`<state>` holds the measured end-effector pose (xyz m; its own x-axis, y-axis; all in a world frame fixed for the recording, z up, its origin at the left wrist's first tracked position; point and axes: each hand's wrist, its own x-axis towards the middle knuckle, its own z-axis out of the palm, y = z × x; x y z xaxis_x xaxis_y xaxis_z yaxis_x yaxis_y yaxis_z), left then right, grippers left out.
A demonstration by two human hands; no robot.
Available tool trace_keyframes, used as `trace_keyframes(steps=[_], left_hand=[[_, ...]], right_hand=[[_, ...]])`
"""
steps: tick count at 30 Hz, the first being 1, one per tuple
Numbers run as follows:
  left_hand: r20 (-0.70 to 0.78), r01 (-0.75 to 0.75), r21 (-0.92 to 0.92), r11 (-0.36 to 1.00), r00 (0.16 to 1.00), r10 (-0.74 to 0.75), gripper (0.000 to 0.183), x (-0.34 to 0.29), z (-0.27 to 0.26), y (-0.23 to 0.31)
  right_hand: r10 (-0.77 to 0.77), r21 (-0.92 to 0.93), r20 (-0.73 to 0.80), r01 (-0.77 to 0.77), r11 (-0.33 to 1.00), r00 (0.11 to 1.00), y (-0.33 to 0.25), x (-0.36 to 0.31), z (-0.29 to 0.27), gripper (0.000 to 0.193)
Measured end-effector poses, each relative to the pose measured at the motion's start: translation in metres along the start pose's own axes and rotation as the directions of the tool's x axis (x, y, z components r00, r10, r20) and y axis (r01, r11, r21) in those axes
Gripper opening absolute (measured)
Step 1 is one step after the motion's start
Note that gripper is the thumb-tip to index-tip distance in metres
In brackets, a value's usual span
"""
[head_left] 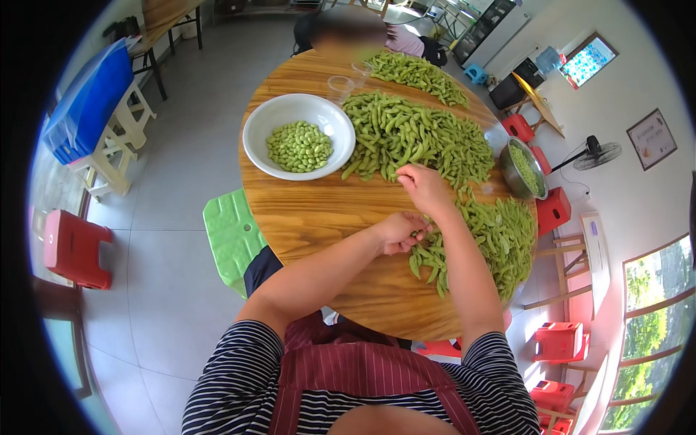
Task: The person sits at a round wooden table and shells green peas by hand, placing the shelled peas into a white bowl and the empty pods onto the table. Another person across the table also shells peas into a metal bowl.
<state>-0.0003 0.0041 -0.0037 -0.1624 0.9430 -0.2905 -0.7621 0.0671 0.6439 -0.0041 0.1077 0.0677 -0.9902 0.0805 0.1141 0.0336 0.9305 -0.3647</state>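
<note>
My left hand (402,233) is closed over the wooden table, with a bit of a green soybean pod (418,234) showing between its fingers. Farther off, my right hand (425,187) makes a pinch at the near edge of the large heap of green soybean pods (417,134); what its fingertips hold is too small to make out. A second pod heap (494,243) spreads beside and under my right forearm. Left of the large heap stands a white bowl (255,156) with shelled green beans (299,146) in it.
On the round wooden table (326,210), a metal bowl (513,176) of green beans stands at the right edge. Clear plastic cups (340,88) and another pod heap (420,76) lie at the far side, where a person sits. A green stool (232,235) is at the left.
</note>
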Motion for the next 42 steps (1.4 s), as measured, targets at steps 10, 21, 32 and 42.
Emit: trace_keyframes(steps=[10,21,32,42], left_hand=[[0.014,-0.024,-0.102,0.994,1.0,0.025,0.026,-0.003,-0.001,0.009],[-0.108,-0.206,0.09,0.974,0.97,0.216,0.011,0.001,0.001,0.003],[-0.09,-0.301,0.435,0.848,0.923,0.374,0.012,0.0,0.012,-0.002],[-0.031,-0.229,0.07,0.971,0.972,0.232,0.015,-0.004,0.006,0.004]], right_hand=[[0.18,0.464,-0.213,-0.062,0.883,0.96,0.034,-0.114,-0.002,0.014],[0.409,0.87,0.037,-0.231,0.436,0.912,0.045,-0.112,0.007,0.021],[0.405,0.865,0.056,-0.247,0.436,0.913,0.049,-0.114,0.008,0.017],[0.35,0.968,0.132,-0.196,0.155,0.927,0.044,-0.11,0.015,0.012]])
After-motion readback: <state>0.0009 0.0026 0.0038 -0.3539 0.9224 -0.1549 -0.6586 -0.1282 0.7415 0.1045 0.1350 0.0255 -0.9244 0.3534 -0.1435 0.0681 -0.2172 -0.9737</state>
